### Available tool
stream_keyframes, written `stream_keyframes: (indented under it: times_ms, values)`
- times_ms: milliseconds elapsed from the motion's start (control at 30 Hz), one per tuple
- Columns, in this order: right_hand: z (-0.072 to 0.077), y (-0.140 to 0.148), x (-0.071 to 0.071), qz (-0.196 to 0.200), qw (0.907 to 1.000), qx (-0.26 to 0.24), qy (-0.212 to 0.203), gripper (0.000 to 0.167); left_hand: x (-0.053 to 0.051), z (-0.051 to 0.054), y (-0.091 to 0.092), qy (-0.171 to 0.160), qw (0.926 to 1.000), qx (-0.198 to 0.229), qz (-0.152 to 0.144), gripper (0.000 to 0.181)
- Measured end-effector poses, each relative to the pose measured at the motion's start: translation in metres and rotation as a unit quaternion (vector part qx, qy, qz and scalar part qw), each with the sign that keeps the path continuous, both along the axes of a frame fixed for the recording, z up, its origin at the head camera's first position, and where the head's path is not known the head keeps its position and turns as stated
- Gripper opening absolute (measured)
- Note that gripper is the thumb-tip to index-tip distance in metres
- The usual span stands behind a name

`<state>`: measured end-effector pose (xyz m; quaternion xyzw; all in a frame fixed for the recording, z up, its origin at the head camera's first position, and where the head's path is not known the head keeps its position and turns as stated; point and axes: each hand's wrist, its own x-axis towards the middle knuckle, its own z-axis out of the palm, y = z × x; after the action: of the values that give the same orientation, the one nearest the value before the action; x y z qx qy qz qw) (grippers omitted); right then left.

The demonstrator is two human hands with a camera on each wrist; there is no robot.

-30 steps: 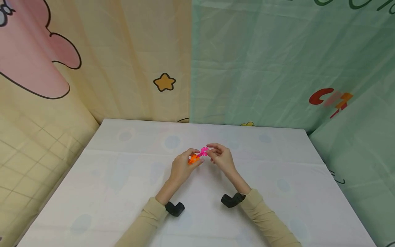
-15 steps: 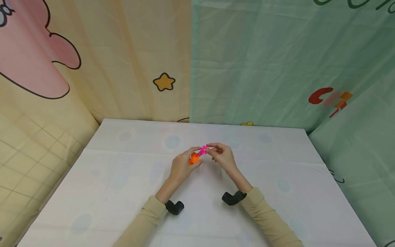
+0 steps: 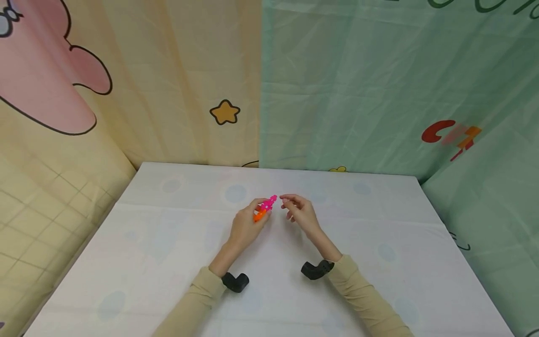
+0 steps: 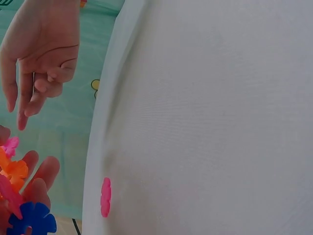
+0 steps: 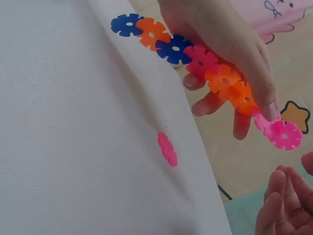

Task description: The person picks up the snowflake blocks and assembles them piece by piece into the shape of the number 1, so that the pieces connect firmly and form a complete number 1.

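Observation:
My left hand [image 3: 244, 227] holds a chain of interlocking plastic snowflake discs between thumb and fingers. Seen from the right wrist, blue discs [image 5: 176, 49], orange discs [image 5: 225, 81] and pink discs [image 5: 284, 135] are slotted together in a line. The pink end sticks out beyond the thumb, as the pink discs [image 3: 268, 203] in the head view also show. Just right of that end is my right hand [image 3: 302, 215], apart from the chain, its fingers loosely bent with nothing seen between them.
A single pink disc [image 5: 167, 149] lies on the white tablecloth [image 3: 147, 262]. Black wrist cameras [image 3: 317, 270] sit at both cuffs. Printed curtains [image 3: 337, 93] stand behind the table's far edge.
My right hand has let go of the pink end of the chain, leaving a gap. My left hand has shifted slightly left, and the chain has turned in it.

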<state>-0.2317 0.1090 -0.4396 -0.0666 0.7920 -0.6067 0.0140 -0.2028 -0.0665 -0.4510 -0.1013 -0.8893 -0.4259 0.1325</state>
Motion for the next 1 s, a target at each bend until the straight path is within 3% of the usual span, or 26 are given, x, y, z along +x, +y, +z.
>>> stream_keyframes:
  times_ms: [300,567,800,1000]
  values:
    - [-0.018,-0.013,-0.007,0.022,0.9979,0.060,-0.006,0.023,-0.005,0.003,-0.011,-0.051,0.9977,0.043,-0.002,0.036]
    - [-0.029,-0.030,-0.013,0.064,0.9897,0.128,-0.010,0.028,-0.005,0.004,-0.014,-0.105,0.9909,0.083,-0.017,0.040]
    - [-0.034,-0.040,-0.016,0.077,0.9735,0.214,0.024,0.028,-0.005,0.006,-0.013,-0.119,0.9868,0.106,-0.032,0.043]
    - [-0.034,-0.045,-0.016,0.077,0.9571,0.275,0.047,0.015,-0.006,0.005,-0.013,-0.128,0.9841,0.118,-0.035,0.045]
